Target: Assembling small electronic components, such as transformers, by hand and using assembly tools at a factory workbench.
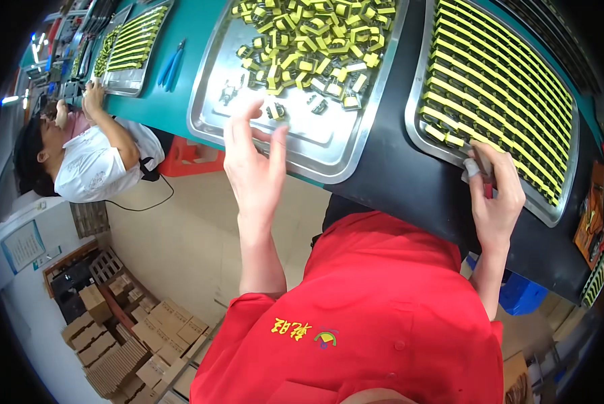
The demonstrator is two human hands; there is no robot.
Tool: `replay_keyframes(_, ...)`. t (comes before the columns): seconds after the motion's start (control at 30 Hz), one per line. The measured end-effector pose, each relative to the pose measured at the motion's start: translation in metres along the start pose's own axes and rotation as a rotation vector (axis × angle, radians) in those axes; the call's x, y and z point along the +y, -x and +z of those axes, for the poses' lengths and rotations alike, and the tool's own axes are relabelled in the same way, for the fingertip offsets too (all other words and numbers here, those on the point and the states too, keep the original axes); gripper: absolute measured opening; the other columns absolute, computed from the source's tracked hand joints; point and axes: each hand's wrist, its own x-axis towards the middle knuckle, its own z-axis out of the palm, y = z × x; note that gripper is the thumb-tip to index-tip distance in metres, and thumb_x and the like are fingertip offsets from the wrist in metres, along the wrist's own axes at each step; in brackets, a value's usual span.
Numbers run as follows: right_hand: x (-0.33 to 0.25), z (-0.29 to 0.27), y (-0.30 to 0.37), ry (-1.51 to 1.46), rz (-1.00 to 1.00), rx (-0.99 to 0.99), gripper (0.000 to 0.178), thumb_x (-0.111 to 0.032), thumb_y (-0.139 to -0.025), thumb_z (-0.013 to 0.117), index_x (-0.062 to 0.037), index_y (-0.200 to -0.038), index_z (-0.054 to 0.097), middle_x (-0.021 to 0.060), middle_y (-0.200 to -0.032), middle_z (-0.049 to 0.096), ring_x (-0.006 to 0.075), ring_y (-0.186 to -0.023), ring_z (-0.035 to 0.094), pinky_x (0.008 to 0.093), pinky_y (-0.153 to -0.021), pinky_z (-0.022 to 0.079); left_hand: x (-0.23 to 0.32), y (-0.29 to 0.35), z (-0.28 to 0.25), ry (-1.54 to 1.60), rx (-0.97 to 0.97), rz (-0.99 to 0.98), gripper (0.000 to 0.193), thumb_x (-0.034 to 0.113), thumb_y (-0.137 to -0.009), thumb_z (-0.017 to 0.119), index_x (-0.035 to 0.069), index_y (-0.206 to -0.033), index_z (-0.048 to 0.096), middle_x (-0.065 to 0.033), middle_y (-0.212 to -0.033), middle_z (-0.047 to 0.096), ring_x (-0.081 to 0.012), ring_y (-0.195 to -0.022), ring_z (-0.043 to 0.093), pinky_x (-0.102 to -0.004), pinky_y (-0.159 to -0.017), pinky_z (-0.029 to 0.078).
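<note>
My left hand (253,161) reaches over the near edge of a metal tray (204,114) with its thumb and fingers apart. Just past its fingertips lies a small black part with yellow tape (275,111), a transformer-like component; no contact is plain. A heap of such parts (315,40) fills the tray's far side. My right hand (497,195) is closed round a slim dark and red tool (483,168), its kind partly hidden by the fingers. The tool's tip is beside a yellow-taped part (454,140) at the near left corner of a second tray (416,128), where similar parts stand in rows.
Blue-handled pliers (171,67) lie on the green mat left of the heap tray. Further left, a co-worker (100,158) sits by another tray of rowed parts (137,40). A red stool (191,158) and stacked cartons (160,333) stand on the floor.
</note>
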Motion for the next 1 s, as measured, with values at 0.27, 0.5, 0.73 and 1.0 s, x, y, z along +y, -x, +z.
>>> replay_keyframes(0.27,-0.021,-0.006,0.002,-0.074,-0.018,-0.084,0.030,0.013,-0.074,0.061,-0.0010,-0.100,0.066,0.0079,-0.087,0.066,0.0178,-0.073,0.058,0.0263,-0.062,0.045,-0.010,-0.015,0.008,-0.215,-0.085,-0.024,0.026,0.012,-0.085,0.068,0.009,-0.110,0.060,-0.0066,-0.098,0.062,-0.0223,-0.074,0.058,-0.0360,-0.070,0.048)
replay_keyframes(0.5,-0.027,0.001,0.016,-0.349,0.059,-0.203,0.026,0.013,-0.075,0.062,0.0005,-0.097,0.067,0.0087,-0.083,0.066,0.0168,-0.073,0.059,0.0250,-0.063,0.045,0.006,0.007,-0.008,0.902,-0.347,-0.304,0.019,0.010,-0.099,0.049,0.003,-0.113,0.060,0.0020,-0.091,0.059,-0.0056,-0.081,0.049,-0.0205,-0.072,0.041)
replay_keyframes(0.73,-0.033,0.008,0.014,-0.647,0.145,-0.342,0.022,0.012,-0.079,0.058,0.0041,-0.098,0.067,0.0091,-0.083,0.065,0.0132,-0.073,0.063,0.0232,-0.064,0.048,0.062,0.028,-0.001,1.160,-0.566,-0.228,0.019,0.009,-0.100,0.049,0.001,-0.115,0.058,-0.0031,-0.108,0.060,-0.0070,-0.096,0.055,-0.0235,-0.086,0.044)
replay_keyframes(1.0,-0.039,0.012,0.013,-1.227,0.504,-0.503,0.032,-0.019,-0.093,0.060,0.0023,-0.118,0.060,0.0112,-0.095,0.068,0.0092,-0.069,0.052,0.0221,-0.060,0.042,0.078,0.030,0.015,1.177,-0.663,-0.069,0.018,0.006,-0.099,0.050,0.001,-0.112,0.059,-0.0072,-0.114,0.055,-0.0061,-0.090,0.054,-0.0211,-0.077,0.044)
